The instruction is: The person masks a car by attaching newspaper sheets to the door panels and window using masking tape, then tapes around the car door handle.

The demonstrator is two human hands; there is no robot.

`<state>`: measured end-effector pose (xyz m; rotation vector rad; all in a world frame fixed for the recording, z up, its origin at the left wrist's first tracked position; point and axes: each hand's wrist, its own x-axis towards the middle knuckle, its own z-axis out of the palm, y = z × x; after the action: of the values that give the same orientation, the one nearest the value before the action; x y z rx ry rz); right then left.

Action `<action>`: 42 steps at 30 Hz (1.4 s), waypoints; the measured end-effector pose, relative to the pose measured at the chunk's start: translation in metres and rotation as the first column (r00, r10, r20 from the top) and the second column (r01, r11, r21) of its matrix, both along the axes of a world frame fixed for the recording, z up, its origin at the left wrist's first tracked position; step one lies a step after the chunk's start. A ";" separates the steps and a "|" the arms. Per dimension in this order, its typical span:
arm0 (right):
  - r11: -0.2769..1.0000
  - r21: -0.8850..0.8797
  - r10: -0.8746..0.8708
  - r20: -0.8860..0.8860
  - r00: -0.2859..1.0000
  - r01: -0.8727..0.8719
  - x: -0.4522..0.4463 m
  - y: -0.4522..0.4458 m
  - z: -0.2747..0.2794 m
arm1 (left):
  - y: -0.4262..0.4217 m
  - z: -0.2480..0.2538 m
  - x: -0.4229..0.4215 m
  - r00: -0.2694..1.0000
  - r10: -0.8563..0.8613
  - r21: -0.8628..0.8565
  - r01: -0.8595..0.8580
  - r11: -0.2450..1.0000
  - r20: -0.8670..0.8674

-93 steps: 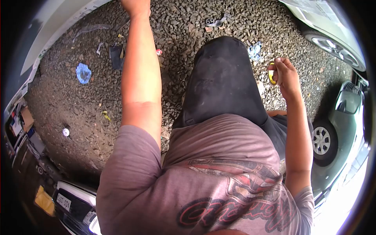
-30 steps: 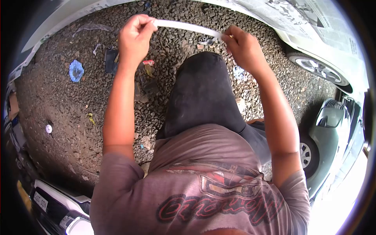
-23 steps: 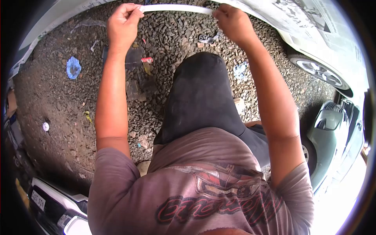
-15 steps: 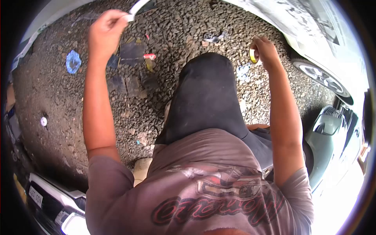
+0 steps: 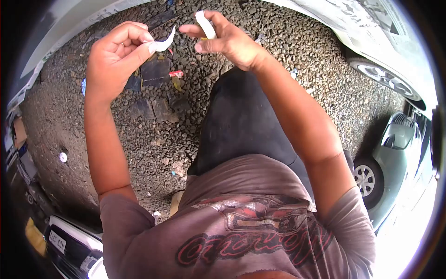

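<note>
Above the gravel, my left hand [image 5: 116, 58] pinches a short curled white tape strip [image 5: 166, 43] between thumb and fingers; the strip's free tip points toward my other hand. My right hand [image 5: 232, 43] has a tape roll [image 5: 206, 25] hooked over its fingers, white on the outer face with a trace of yellow at its lower side. The right thumb and a finger stretch toward the strip, apart from it. Both hands are raised in front of my bent knee [image 5: 241, 111].
Dark flat scraps [image 5: 156, 73] and a red wrapper [image 5: 176, 74] lie on the gravel. A car body with newspaper-like sheets [image 5: 357, 18] curves along the upper right, above a wheel [image 5: 388, 79]. A green car [image 5: 395, 153] stands at right, a white vehicle [image 5: 74, 246] at lower left.
A long strip was stretched between both hands; now a short curled piece is in my left hand. My right hand, with the roll, has moved left and up, close to my left.
</note>
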<state>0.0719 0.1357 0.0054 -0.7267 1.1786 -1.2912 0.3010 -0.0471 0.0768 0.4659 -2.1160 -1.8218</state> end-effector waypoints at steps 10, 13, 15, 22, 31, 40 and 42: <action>0.992 0.011 0.124 -0.205 0.971 -0.124 0.019 -0.036 -0.008 | -0.029 0.001 0.004 0.994 -0.108 0.031 0.108 0.994 0.003; 0.996 0.086 0.054 -0.264 0.963 -0.033 0.017 -0.030 -0.009 | -0.048 -0.012 0.011 0.998 -0.033 -0.036 0.035 0.999 0.047; 0.980 0.184 -0.008 -0.313 0.950 0.069 0.006 -0.025 -0.003 | -0.062 -0.036 0.011 0.979 0.121 -0.044 -0.115 0.992 0.162; 0.810 -0.049 -0.559 -0.370 0.742 0.585 -0.027 -0.039 -0.048 | -0.080 -0.128 -0.039 0.924 0.382 -0.093 -0.380 0.920 0.007; 0.390 -0.347 -0.745 -0.664 0.070 0.853 -0.042 -0.066 -0.057 | -0.053 -0.153 -0.128 0.755 0.534 -0.404 -0.656 0.638 -0.381; 0.313 -0.183 -0.854 -0.483 0.192 0.932 -0.050 -0.084 -0.072 | -0.057 -0.154 -0.130 0.743 0.577 -0.428 -0.668 0.608 -0.340; 0.269 -0.289 -0.678 -0.735 -0.032 0.919 -0.048 -0.087 -0.072 | -0.061 -0.158 -0.131 0.741 0.577 -0.428 -0.671 0.606 -0.345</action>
<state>0.0237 0.0490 -0.0669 -0.2009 2.8351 -1.7251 0.1703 -0.1079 -0.0808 0.7510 -1.8697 -0.7975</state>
